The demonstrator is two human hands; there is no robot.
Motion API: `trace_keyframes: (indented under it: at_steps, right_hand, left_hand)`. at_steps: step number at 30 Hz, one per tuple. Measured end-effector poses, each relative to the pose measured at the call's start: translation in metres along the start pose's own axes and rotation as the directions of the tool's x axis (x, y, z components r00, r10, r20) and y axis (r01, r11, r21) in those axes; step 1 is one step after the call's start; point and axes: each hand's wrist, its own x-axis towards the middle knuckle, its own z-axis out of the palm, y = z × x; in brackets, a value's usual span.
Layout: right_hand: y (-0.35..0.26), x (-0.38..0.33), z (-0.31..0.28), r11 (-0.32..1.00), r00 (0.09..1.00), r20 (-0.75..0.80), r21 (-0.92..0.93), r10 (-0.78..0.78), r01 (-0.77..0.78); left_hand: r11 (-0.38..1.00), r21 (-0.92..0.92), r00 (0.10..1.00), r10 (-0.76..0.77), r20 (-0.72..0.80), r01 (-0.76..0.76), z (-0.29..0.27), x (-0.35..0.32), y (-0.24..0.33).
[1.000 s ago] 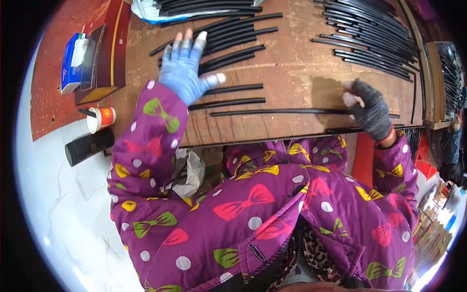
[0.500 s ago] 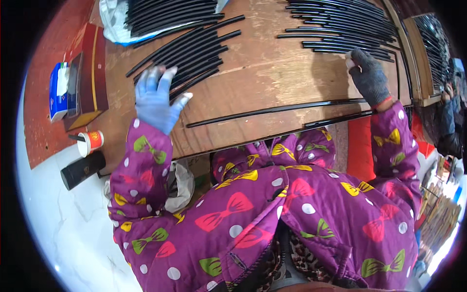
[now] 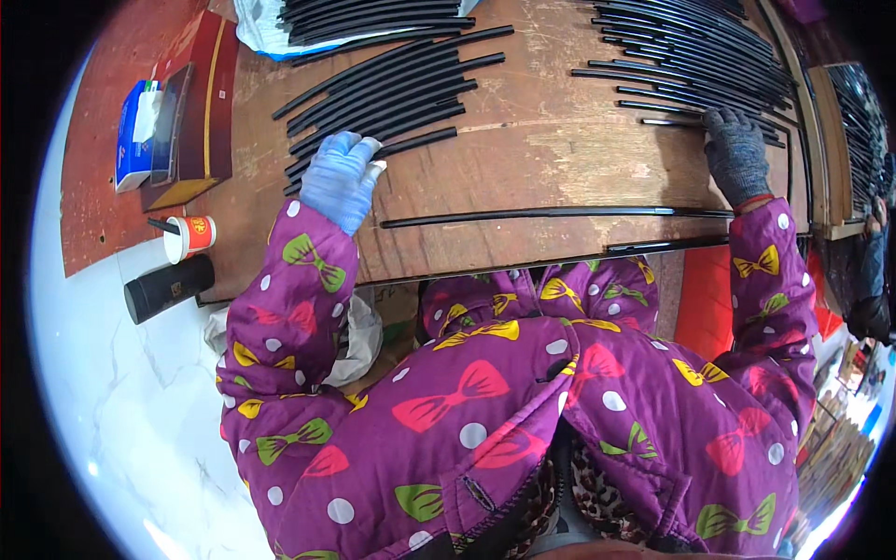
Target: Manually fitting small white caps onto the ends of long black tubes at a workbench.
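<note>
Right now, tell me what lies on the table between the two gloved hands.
In the head view, between the left hand and right hand lies mostly bare wooden table, with one long black strip running along its near side.

A paper cup (image 3: 189, 237), black cylinder (image 3: 169, 288) and blue tissue pack (image 3: 136, 133) sit left.

Your left hand (image 3: 338, 177) is in a pale blue glove, your right hand (image 3: 737, 154) in a dark grey knit one with a thin red cuff. The jacket sleeves (image 3: 289, 308) are bright purple with white polka dots and bows in pink, yellow and green. All those rods (image 3: 383, 89) are plain black against the brown, scuffed wooden table (image 3: 541, 159). Off to the side there's a red-and-white paper cup (image 3: 189, 237), a black cylinder (image 3: 169, 288), a blue-and-white box (image 3: 137, 133), and the floor (image 3: 112, 401) is white marble with faint grey veins.
</note>
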Motion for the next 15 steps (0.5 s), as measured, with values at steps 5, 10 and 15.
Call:
trace_keyframes:
  at_steps: [5, 10, 15]
  right_hand:
    - [-0.003, 0.001, -0.007, 0.994, 0.996, 0.026, -0.058, -0.089, 0.090]
    - [-0.013, -0.003, -0.013, 0.940, 0.919, -0.270, 0.106, -0.286, 0.324]
    - [-0.059, -0.017, -0.035, 0.750, 0.866, -0.420, 0.471, -0.273, 0.465]
  left_hand:
    - [0.974, 0.165, 0.981, 0.169, -0.094, -0.152, 0.002, 0.002, -0.001]
    - [0.992, -0.042, 0.983, 0.109, -0.146, -0.116, -0.005, -0.004, 0.019]
    - [0.869, -0.493, 0.990, -0.104, -0.101, 0.041, -0.006, -0.010, 0.039]
